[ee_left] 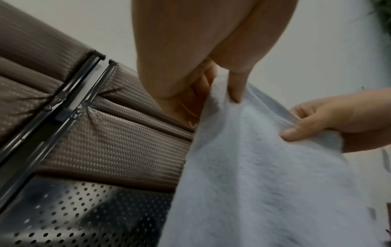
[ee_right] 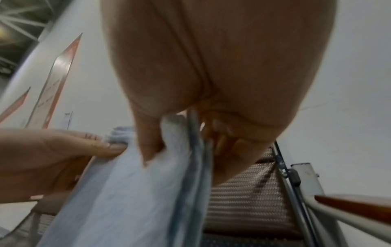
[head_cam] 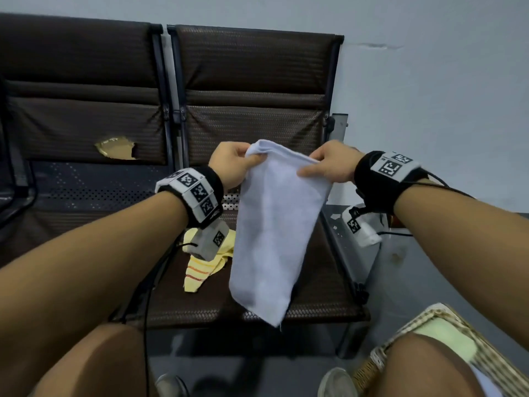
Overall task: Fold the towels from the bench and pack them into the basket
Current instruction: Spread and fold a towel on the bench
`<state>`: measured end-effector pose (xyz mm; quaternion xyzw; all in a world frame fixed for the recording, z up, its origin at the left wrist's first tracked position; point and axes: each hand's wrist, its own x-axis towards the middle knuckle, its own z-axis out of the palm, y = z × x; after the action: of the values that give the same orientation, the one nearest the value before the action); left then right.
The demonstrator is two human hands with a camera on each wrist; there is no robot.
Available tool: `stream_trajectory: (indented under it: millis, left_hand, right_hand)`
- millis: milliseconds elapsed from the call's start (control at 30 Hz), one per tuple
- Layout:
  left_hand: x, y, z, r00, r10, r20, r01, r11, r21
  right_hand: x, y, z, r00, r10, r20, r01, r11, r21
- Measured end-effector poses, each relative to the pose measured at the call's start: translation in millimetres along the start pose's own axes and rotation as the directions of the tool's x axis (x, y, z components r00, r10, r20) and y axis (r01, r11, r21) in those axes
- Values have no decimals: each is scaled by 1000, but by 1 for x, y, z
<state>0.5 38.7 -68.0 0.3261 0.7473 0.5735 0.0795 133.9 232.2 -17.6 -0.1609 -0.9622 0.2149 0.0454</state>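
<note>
A pale blue-white towel (head_cam: 272, 233) hangs doubled over in the air above the right bench seat. My left hand (head_cam: 233, 164) pinches its upper left corner and my right hand (head_cam: 329, 164) pinches the upper right edge. The left wrist view shows my left thumb pressed on the towel (ee_left: 264, 167) with my right hand (ee_left: 330, 120) gripping beside it. In the right wrist view the towel (ee_right: 131, 192) hangs in layers between my right thumb and fingers. A yellow striped towel (head_cam: 200, 267) lies crumpled on the seat. A woven basket (head_cam: 400, 336) stands on the floor at lower right.
The brown padded bench (head_cam: 252, 81) runs along a pale wall; the left seat's back has a torn patch (head_cam: 116, 147). A pale green folded towel (head_cam: 446, 336) lies in the basket. My knees fill the bottom of the head view. A wooden-topped rail (ee_right: 355, 205) stands to the bench's right.
</note>
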Motion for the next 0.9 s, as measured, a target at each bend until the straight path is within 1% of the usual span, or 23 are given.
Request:
stream_trajectory:
  millis: [67,100,167,233,267,333,400,467,500,533,567,600,667,700,733,767,800,833,867,900]
  left_hand:
    - [10,3,1,994,7,-113,2,997,77]
    - [15,5,1,988,20,-153,-6,996,92]
    - [21,12,0,975,58,-216,-44,997,68]
    - [21,15,-1,968,96,-233,-101,995,-7]
    - [19,13,-2,970,102,-219,-117,992,-56]
    - [9,1,-3,981,90,-170,-110,987,-114]
    - [-4,-23,-2,993,25,-115,-33,997,-66]
    - [-21,-53,4,993,-116,2,115,992,56]
    - [-31,-67,9,975,-207,81,196,972,132]
    - [-41,-82,14,939,-302,162,269,943,197]
    - [-52,-93,18,890,-386,245,330,913,239]
    - [-63,-103,23,830,-448,333,378,890,256]
    - [-80,-118,31,692,-526,494,460,849,259]
    - [-87,-123,33,620,-552,557,491,827,274]
    - [-91,-127,34,558,-572,601,510,808,295]
    - [-93,-129,35,515,-585,627,523,793,312]
    - [-93,-131,35,493,-594,636,533,784,319]
    - [-92,-132,35,487,-602,633,540,777,324]
    - [-89,-133,35,499,-608,617,545,774,322]
    - [-85,-134,37,527,-610,592,550,776,309]
  right_hand:
    - [9,2,2,987,-12,-162,20,999,45]
    - [12,2,3,969,-19,-245,42,995,87]
    - [16,-1,6,918,-40,-395,99,986,131]
    - [16,-2,10,876,-75,-476,151,981,124]
    - [15,-1,14,874,-98,-476,171,979,112]
    - [12,5,26,902,-138,-409,203,972,119]
    - [5,17,45,940,-182,-288,229,963,140]
    - [-5,32,68,967,-207,-152,224,969,108]
    - [-11,40,80,978,-194,-75,200,976,90]
    - [-16,47,92,985,-171,16,169,983,70]
    - [-21,53,104,981,-145,128,139,989,54]
    - [-26,59,116,962,-111,251,102,994,50]
    - [-35,68,135,884,-33,467,-2,997,73]
    - [-37,73,143,838,-3,545,-53,995,87]
    - [-39,77,150,799,20,601,-94,991,93]
    - [-39,79,155,768,40,640,-137,985,103]
    - [-38,82,158,746,65,663,-198,972,128]
    - [-36,84,162,736,94,670,-277,946,171]
    - [-32,86,164,740,129,660,-348,914,210]
    - [-27,88,166,755,167,635,-395,888,236]
